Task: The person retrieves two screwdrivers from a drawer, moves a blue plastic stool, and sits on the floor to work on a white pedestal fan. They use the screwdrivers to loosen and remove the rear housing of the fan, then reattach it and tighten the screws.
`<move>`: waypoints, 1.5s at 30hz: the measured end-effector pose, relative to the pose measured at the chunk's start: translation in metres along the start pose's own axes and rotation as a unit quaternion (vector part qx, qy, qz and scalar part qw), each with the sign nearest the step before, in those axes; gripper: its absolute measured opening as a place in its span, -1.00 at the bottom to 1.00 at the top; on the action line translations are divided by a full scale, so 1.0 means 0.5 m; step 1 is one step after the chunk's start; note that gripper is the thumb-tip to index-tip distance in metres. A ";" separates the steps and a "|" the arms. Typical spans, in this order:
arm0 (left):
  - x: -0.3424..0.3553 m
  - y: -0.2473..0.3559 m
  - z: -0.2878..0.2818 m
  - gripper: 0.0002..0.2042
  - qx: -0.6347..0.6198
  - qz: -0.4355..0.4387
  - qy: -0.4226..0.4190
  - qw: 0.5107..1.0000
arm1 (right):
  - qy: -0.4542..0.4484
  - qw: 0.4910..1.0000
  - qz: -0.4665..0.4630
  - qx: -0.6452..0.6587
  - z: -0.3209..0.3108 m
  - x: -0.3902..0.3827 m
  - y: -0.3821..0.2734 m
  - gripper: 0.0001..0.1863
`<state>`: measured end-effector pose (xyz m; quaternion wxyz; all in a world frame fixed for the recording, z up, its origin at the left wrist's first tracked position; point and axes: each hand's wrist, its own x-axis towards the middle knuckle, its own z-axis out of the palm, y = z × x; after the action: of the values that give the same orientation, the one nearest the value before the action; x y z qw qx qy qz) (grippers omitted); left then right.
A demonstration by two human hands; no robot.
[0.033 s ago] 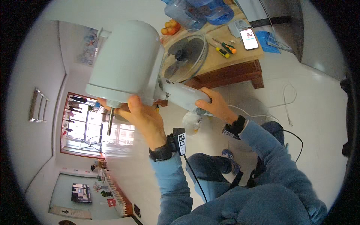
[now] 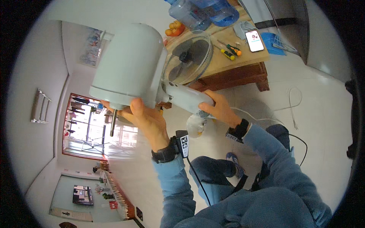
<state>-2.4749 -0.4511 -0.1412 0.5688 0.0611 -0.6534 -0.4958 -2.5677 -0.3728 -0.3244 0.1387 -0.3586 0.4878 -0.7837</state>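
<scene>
I hold the head of an electric fan up on its side. Its pale grey motor housing (image 2: 127,64) fills the upper left, and a bare metal shaft (image 2: 113,123) sticks down from its front rim. My left hand (image 2: 150,123) is closed round the lower side of the housing, thumb against the rim; its other fingers are mostly hidden. My right hand (image 2: 222,108) grips the fan's grey neck (image 2: 186,97), which joins the housing at a hinge. Below the neck is a whitish rounded thing (image 2: 195,127) that I cannot make out.
On the wooden table (image 2: 245,57) lie a fan grille (image 2: 207,57) with dark blades (image 2: 185,57), screwdrivers (image 2: 228,54), a lit phone (image 2: 254,41), oranges (image 2: 175,28) and large water bottles (image 2: 190,15). A white cord (image 2: 291,102) trails over the floor. A blue dustpan (image 2: 272,40) is beyond the table.
The whole view has shifted very slightly. Both hands keep the same hold on the fan.
</scene>
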 end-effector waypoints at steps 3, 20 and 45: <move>0.023 -0.021 -0.024 -0.19 -0.049 -0.025 -0.001 0.998 | 0.045 0.998 -0.014 -0.038 0.031 0.011 0.004 -0.54; -0.025 0.017 -0.002 -0.18 0.038 0.018 0.057 0.997 | -0.268 0.959 -0.028 0.092 0.002 0.064 -0.033 -0.37; 0.051 -0.024 0.071 -0.17 -0.134 -0.050 -0.037 0.989 | 0.012 0.969 -0.172 -0.177 0.003 0.110 -0.150 -0.38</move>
<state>-2.5181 -0.4530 -0.1277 0.5219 -0.0013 -0.5979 -0.6084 -2.5954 -0.3686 -0.2358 -0.0691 -0.4467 0.5513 -0.7013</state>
